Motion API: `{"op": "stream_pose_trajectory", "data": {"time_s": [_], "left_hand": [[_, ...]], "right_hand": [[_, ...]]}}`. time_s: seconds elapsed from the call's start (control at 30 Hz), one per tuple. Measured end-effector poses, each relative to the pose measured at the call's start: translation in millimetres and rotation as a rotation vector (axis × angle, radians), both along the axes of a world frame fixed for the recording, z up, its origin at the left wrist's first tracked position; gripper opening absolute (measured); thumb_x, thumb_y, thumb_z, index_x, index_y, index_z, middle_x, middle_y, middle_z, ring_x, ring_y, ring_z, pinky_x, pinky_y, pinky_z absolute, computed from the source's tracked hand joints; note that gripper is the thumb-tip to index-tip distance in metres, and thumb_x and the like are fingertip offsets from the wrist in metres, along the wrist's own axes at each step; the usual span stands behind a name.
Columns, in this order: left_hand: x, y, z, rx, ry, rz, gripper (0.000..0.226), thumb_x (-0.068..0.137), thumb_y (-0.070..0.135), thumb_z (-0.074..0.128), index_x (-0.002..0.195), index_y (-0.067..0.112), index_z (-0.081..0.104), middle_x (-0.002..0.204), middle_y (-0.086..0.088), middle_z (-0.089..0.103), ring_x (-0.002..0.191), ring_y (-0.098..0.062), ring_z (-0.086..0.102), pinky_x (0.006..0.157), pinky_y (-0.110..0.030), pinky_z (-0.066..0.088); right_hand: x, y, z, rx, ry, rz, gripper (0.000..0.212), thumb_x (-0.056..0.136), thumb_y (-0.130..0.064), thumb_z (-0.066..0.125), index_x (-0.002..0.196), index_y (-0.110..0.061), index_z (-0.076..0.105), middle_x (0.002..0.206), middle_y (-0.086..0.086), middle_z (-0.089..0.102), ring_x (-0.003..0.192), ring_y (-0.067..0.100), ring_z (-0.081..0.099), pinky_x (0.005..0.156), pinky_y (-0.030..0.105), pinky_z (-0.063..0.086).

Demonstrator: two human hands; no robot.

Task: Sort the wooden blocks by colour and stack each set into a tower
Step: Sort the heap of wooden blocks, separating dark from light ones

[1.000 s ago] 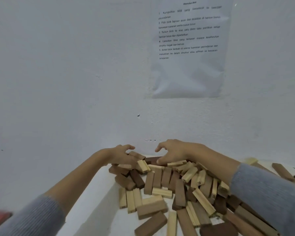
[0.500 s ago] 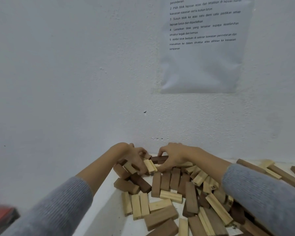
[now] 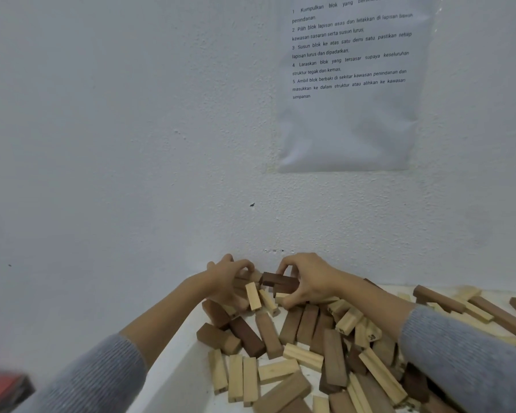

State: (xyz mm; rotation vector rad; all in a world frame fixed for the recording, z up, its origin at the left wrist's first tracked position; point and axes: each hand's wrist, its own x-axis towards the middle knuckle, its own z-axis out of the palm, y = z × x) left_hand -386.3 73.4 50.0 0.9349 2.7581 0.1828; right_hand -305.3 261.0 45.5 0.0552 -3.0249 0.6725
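- Against the white wall (image 3: 131,144), at the far edge of the worktop (image 3: 173,368), we have both hands down in the heap of wooden blocks (image 3: 310,353).
- Our right hand (image 3: 310,278) is closed around a dark brown block (image 3: 280,283), thumb beneath and fingers curled over the top, holding it just above the pile.
- Our left hand (image 3: 230,278) is curled over the far-left corner of the heap, fingers bent onto a mid-brown block; whether it truly grips that block, we cannot tell.
- Between the two hands a pale block (image 3: 253,296) leans on end, a second pale one tilted just beside it.
- Pale, mid-brown and dark blocks lie mixed and unsorted across the worktop, spreading away to the right.
- Grey sleeves (image 3: 465,362) cover both forearms.
- Up on the wall hangs a printed sheet (image 3: 349,84) in a clear sleeve.
- Something red (image 3: 0,389) sits blurred at the bottom-left corner.
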Motion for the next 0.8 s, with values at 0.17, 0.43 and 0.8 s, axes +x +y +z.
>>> {"op": "stream_pose_trajectory", "data": {"time_s": [0.17, 0.43, 0.8], "left_hand": [[3, -3, -3, 0.129, 0.006, -0.052, 0.077, 0.073, 0.025, 0.079, 0.136, 0.036, 0.036, 0.12, -0.001, 0.036, 0.115, -0.028, 0.041, 0.1, -0.038, 0.042], [34, 14, 6, 0.343, -0.018, -0.177, 0.087, 0.072, 0.018, 0.082, 0.143, 0.031, 0.032, 0.123, -0.007, 0.04, 0.114, -0.026, 0.045, 0.097, -0.035, 0.044], [110, 58, 37, 0.453, -0.121, -0.38, 0.079, 0.075, 0.019, 0.08, 0.14, 0.026, 0.036, 0.129, -0.006, 0.039, 0.117, -0.017, 0.042, 0.099, -0.023, 0.039]], "right_hand": [[11, 4, 7, -0.149, 0.108, 0.028, 0.048, 0.069, -0.026, 0.085, 0.111, -0.021, 0.065, 0.099, 0.0, 0.059, 0.081, 0.009, 0.051, 0.068, 0.018, 0.039], [47, 7, 34, -0.328, 0.16, 0.025, 0.046, 0.072, -0.027, 0.084, 0.114, -0.028, 0.064, 0.101, -0.006, 0.059, 0.067, 0.001, 0.052, 0.067, 0.013, 0.042], [138, 53, 77, -0.431, 0.015, -0.163, 0.041, 0.071, -0.035, 0.083, 0.108, -0.033, 0.064, 0.106, 0.004, 0.064, 0.075, 0.011, 0.067, 0.069, 0.026, 0.055]]}}
